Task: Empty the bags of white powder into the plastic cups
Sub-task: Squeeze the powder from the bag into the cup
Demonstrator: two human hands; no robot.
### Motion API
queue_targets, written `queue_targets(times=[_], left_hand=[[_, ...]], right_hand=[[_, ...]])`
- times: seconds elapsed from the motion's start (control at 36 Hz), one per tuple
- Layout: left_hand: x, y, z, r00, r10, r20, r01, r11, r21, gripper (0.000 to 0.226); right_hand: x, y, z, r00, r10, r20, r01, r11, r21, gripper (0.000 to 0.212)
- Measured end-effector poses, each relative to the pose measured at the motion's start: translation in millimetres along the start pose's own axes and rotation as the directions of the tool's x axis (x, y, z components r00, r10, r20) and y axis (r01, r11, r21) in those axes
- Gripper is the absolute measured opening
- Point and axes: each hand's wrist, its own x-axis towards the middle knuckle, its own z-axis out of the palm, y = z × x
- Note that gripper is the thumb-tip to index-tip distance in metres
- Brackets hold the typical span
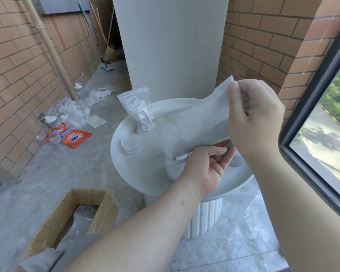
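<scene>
Round white surface (143, 173) on a fluted pedestal, set against a grey column (171, 46). Brick walls left and right, a window (322, 124) at right, a grey stone floor (67, 173).

The right hand (253, 116) pinched the raised top corner of the held bag (194, 122). The left hand (206, 167) gripped its lower end, which was tilted down over a plastic cup (172, 167) on the near part of the surface. A second bag (137, 112) of powder stood upright at far left, with a shallow cup (131, 143) just near of it.

On the floor were a cardboard box (71, 218) near left and an orange packet (75, 138) among litter at far left.

The held bag and both forearms covered the right half of the surface. The near-left part up to the rim lay bare.
</scene>
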Motion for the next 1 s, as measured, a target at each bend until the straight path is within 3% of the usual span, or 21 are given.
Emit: queue_targets(times=[0.19,0.39,0.69,1.0], left_hand=[[-1.8,0.0,2.7,1.0,0.018,0.013,-0.018,1.0,0.018,0.046],[-3.2,0.3,4.7,1.0,0.015,-0.016,-0.015,1.0,0.014,0.038],[-3.6,0.2,6.3,1.0,0.024,0.001,-0.024,0.999,0.046,0.054],[-3.4,-1.1,6.4,0.999,0.039,0.003,-0.039,0.998,0.045,0.056]], right_hand=[[-1.0,-0.3,1.8,0.999,-0.03,-0.021,0.03,0.999,-0.017,0.027],[-3.2,-1.5,3.8,1.0,-0.02,-0.01,0.02,1.0,0.0,0.026],[-3.1,-3.1,4.2,0.998,-0.058,0.001,0.058,0.998,-0.026,0.026],[-5.4,0.6,8.3,0.997,-0.08,0.005,0.08,0.996,-0.033,0.028]])
